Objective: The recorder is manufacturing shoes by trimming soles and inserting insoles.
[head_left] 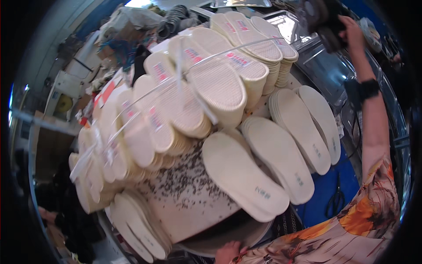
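Note:
My right hand point(351, 33) is raised at the far right, its fingers closed on a dark, bulky object point(323, 24) with rounded parts, too blurred to name. A black band circles that wrist. Low at the near edge is my left hand point(231, 253), by the rim of a round beige tub point(200, 251); its fingers are partly cut off and blurred. Cream insoles lie in front of me in stacks, with a front insole point(241, 176) nearest. Farther back, bundled stacks of insoles point(217, 83) with pink-and-blue labels are bound by pale straps.
Small dark bits point(189, 180) are scattered over the pale board point(193, 220). Another insole stack point(140, 226) stands at the near left corner. Black-handled scissors point(336, 200) lie on a blue surface at the right. Shiny metal trays point(321, 70) sit beyond, and cluttered bags point(127, 24) at the back.

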A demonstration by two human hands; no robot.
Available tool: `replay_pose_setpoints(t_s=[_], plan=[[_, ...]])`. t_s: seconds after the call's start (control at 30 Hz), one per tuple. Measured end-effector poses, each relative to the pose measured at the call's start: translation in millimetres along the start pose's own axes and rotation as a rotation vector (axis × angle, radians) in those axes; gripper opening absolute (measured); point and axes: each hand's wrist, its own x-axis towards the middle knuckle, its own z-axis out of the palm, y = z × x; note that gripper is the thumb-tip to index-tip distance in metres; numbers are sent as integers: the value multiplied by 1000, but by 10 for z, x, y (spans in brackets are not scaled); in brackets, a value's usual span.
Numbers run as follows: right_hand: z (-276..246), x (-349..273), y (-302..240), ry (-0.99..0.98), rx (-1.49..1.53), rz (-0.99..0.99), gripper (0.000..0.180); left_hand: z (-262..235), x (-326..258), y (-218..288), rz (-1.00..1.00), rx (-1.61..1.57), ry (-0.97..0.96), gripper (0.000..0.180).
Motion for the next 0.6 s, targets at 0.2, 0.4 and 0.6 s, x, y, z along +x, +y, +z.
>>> replay_pose_setpoints(t_s=[0.2, 0.4, 0.6], plan=[[-1046, -1838, -1723, -176, 62, -271, 15, -176, -34, 160, 104, -442, 321, 32], [-1280, -3901, -2384, -597, -77, -1327, 8, -606, -659, 587, 474, -1939, 278, 54], [-1022, -5309, -2181, -966, 97, -1205, 15, -62, -916, 223, 143, -2103, 630, 48]])
